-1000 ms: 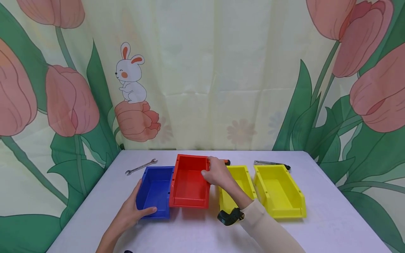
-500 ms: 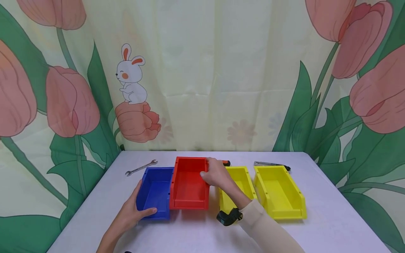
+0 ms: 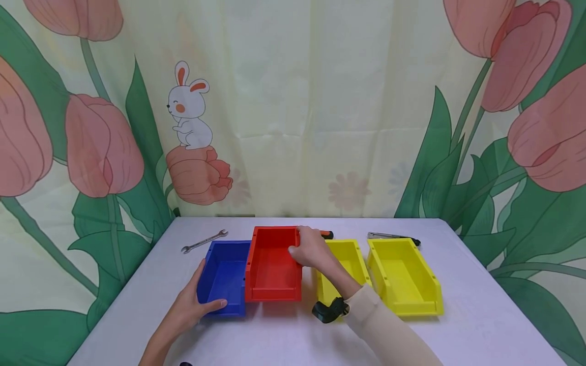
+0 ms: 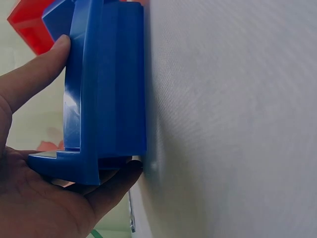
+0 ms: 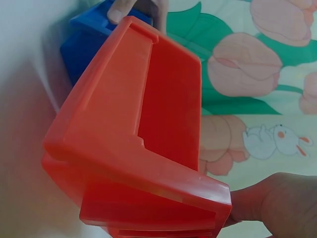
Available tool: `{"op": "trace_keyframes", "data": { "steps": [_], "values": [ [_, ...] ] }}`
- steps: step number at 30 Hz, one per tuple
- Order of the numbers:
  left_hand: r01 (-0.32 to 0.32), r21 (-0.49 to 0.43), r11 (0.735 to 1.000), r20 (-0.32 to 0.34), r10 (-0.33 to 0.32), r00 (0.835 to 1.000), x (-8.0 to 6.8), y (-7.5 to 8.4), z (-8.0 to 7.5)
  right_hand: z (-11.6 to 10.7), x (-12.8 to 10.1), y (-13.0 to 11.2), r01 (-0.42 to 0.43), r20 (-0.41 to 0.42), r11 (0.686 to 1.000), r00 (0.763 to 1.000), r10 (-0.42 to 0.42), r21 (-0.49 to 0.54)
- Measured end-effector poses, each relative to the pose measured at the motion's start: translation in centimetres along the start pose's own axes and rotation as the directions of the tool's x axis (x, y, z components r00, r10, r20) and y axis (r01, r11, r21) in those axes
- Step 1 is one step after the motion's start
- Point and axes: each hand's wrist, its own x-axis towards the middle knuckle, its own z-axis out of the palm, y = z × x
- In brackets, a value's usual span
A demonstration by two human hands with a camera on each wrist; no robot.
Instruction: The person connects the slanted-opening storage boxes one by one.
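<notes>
My left hand (image 3: 185, 307) holds a blue plastic bin (image 3: 226, 279) standing on the white table. In the left wrist view, the thumb presses the rim of the blue bin (image 4: 119, 84) while other fingers reach around its side and underneath. Just to its right, a red bin (image 3: 274, 264) is raised a little above the table, a shadow below it. My right hand (image 3: 313, 249) grips that bin's right wall, thumb inside. The red bin's left edge meets or overlaps the blue bin's right rim; the right wrist view shows the red bin (image 5: 106, 114) in front of the blue one.
Two yellow bins (image 3: 405, 274) stand at the right, the nearer one partly behind my right forearm. A wrench (image 3: 204, 242) lies at the back left. An orange-and-black handle (image 3: 327, 235) and a metal tool with a black end (image 3: 386, 235) show behind the bins.
My right hand has shifted the red bin slightly left and its back end a little lower, closer against the blue bin. The left hand and blue bin have stayed put.
</notes>
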Motion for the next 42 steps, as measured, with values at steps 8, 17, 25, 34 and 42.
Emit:
{"op": "trace_keyframes", "data": {
  "steps": [8,17,25,34,42],
  "values": [
    [-0.004,-0.003,1.0,0.003,0.004,1.0,-0.1,0.1,-0.1,0.1,0.0,-0.1,0.018,-0.005,1.0,1.0,-0.018,-0.023],
    [-0.005,0.002,1.0,0.009,0.005,1.0,-0.3,0.0,-0.1,-0.4,-0.2,-0.1,0.037,-0.026,0.999,0.999,-0.037,-0.014],
    [-0.01,-0.014,1.0,0.0,0.01,1.0,-0.3,0.2,-0.1,-0.6,0.1,0.3,0.029,-0.025,1.0,0.999,-0.029,-0.005],
    [-0.001,-0.025,1.0,-0.019,0.0,1.0,-0.5,0.4,0.5,-1.3,0.5,0.8,0.02,0.0,1.0,1.0,-0.02,0.008],
    [0.014,-0.016,1.0,-0.03,-0.014,0.999,-0.6,0.6,0.8,-1.6,0.8,0.9,0.001,0.034,0.999,0.999,-0.002,0.047]
  ]
}}
